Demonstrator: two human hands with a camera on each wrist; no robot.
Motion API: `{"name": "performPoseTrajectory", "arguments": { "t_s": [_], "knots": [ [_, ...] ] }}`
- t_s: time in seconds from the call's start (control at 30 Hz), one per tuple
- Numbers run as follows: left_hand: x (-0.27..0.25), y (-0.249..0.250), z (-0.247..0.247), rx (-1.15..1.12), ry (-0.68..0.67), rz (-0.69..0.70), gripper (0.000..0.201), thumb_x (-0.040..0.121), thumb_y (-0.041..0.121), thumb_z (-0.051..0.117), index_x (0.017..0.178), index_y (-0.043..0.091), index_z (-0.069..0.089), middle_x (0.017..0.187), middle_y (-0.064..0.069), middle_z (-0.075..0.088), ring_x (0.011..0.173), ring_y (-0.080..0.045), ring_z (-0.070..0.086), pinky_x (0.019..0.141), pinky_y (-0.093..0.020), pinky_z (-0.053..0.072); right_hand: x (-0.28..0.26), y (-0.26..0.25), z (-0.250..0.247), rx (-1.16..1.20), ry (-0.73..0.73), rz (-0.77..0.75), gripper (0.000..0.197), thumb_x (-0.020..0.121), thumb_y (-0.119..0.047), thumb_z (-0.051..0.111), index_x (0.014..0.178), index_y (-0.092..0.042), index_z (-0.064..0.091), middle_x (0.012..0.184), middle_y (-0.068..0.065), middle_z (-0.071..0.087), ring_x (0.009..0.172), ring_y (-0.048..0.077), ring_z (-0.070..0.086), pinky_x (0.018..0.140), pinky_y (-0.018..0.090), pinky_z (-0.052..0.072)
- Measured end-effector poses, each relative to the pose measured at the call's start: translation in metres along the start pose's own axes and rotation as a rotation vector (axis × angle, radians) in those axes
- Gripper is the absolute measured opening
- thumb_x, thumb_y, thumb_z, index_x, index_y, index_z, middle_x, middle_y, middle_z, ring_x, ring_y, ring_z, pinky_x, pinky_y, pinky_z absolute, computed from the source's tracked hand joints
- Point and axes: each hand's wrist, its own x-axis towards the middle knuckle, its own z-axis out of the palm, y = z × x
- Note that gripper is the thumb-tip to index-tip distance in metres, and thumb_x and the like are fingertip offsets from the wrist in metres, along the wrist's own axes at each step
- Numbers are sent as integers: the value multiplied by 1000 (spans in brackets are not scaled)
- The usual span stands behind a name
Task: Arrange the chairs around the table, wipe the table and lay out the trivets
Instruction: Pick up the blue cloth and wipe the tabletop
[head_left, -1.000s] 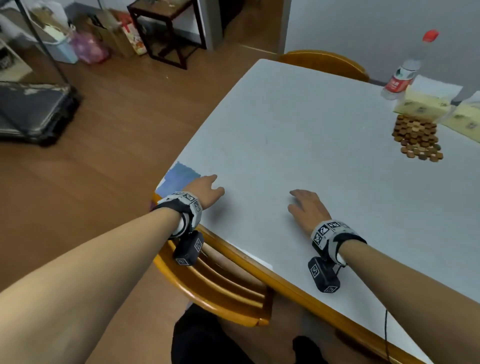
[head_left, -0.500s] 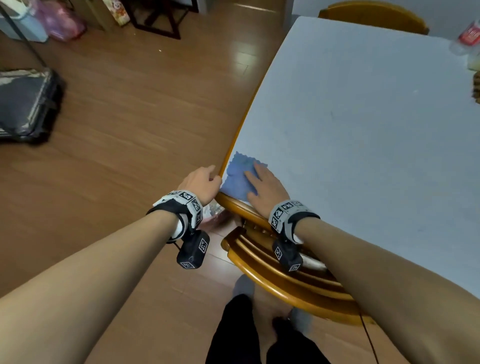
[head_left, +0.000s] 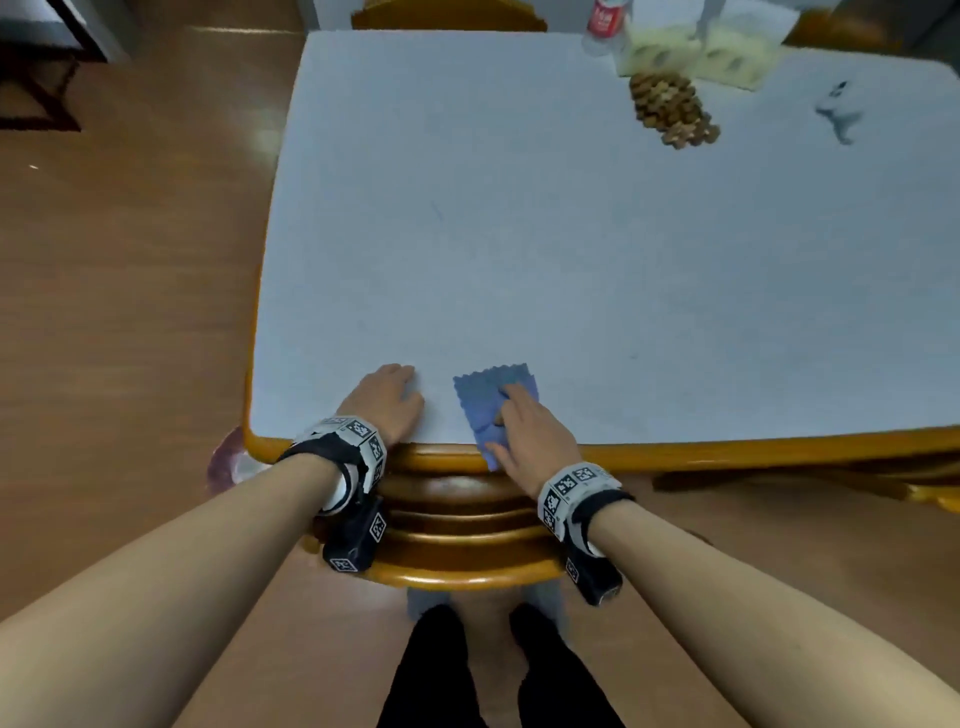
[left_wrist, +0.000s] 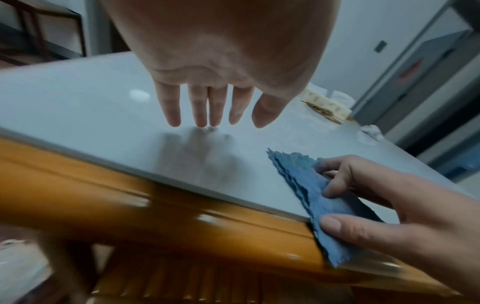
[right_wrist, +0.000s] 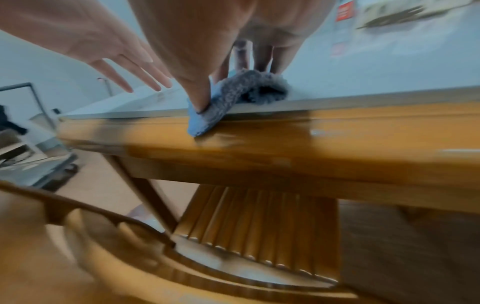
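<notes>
A blue cloth (head_left: 485, 397) lies at the near edge of the grey-topped table (head_left: 571, 249), one corner hanging over the wooden rim. My right hand (head_left: 519, 421) grips the blue cloth (left_wrist: 309, 185), fingers curled on top and the thumb pinching it at the rim (right_wrist: 205, 111). To the cloth's left, my left hand (head_left: 387, 397) lies open, its straight fingertips (left_wrist: 205, 121) touching the tabletop. A stack of wooden trivets (head_left: 670, 109) sits at the far right. One wooden chair (head_left: 457, 545) is tucked under the near edge; another chair (head_left: 447, 15) stands at the far end.
A plastic bottle (head_left: 605, 21) and two tissue packs (head_left: 691, 52) stand behind the trivets. Something small and crumpled (head_left: 836, 114) lies at the far right. Wooden floor (head_left: 130, 312) lies left of the table, with a dark stand (head_left: 36, 88) at the back.
My right hand reached the blue cloth at the table's corner and slid it right along the near edge, now gripping it. My left hand moved onto the tabletop.
</notes>
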Motion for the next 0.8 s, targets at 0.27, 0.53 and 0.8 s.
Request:
{"name": "performPoseTrajectory", "arguments": {
  "t_s": [0.27, 0.53, 0.8],
  "knots": [
    [33, 146, 68, 150, -35, 204, 44, 98, 27, 41, 137, 7, 45, 147, -11, 37, 135, -28, 34, 106, -41, 32, -61, 136, -24, 70, 96, 234, 43, 98, -29, 50, 136, -9, 43, 154, 2, 28, 114, 22, 56, 88, 36, 51],
    [55, 287, 122, 202, 16, 256, 42, 96, 24, 46, 133, 4, 47, 144, -13, 39, 131, -29, 37, 100, -42, 37, -124, 328, -61, 195, 163, 508, 34, 90, -16, 54, 123, -17, 46, 143, 3, 37, 97, 25, 59, 63, 33, 46],
    [90, 418, 172, 232, -24, 278, 58, 96, 30, 46, 150, 17, 29, 160, -6, 19, 145, -25, 21, 112, -41, 28, -153, 487, -102, 32, 169, 672, 68, 100, -19, 41, 153, -2, 3, 162, 14, 5, 150, 27, 7, 120, 37, 21]
  ]
}}
